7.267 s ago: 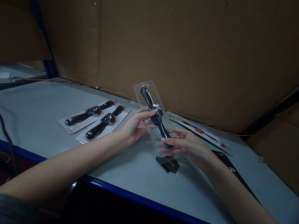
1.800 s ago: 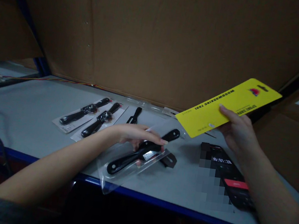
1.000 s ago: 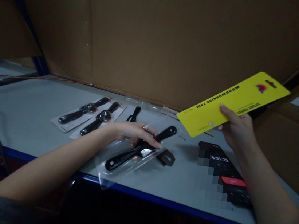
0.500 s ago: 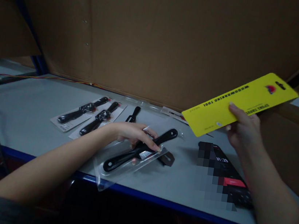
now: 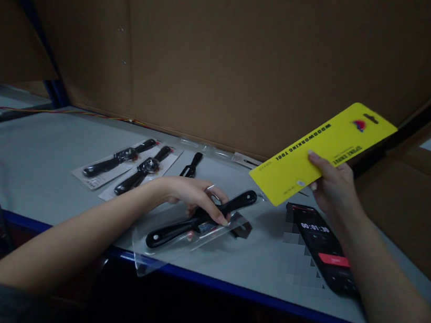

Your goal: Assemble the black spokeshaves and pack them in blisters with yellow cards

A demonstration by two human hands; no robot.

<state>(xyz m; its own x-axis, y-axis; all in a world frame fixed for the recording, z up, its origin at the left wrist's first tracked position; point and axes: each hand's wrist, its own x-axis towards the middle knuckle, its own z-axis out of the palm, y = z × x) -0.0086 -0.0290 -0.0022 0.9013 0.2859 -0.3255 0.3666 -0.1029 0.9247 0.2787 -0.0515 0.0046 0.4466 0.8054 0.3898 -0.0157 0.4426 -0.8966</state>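
we have one cardboard wall (image 5: 230,52) standing behind one grey worktop (image 5: 39,170) with a blue front edge, and we take the clear blister pack (image 5: 185,237) as our landmark. the pack lies near that edge, with its lower corner reaching over it, and holds one black two-handled spokeshave (image 5: 191,227). our left hand (image 5: 198,196) sits on the pack, curved over the tool's middle, fingertips pressing down and thumb tucked beneath. to the pack's right, our right hand (image 5: 333,185) pinches one yellow card (image 5: 320,149) between thumb and fingers, lifted above the worktop and tilted, printed "woodworking tool".

two more spokeshaves on two white backing cards (image 5: 127,168) lie side by side behind and left of the pack. one phone (image 5: 323,250), partly blurred and showing a timer, lies right of it, below the yellow card, with a strip of worktop between them. behind the pack are one small black forked piece (image 5: 192,165) and one white card (image 5: 245,159). one dark metal blade (image 5: 243,230) lies just under the pack's right end.
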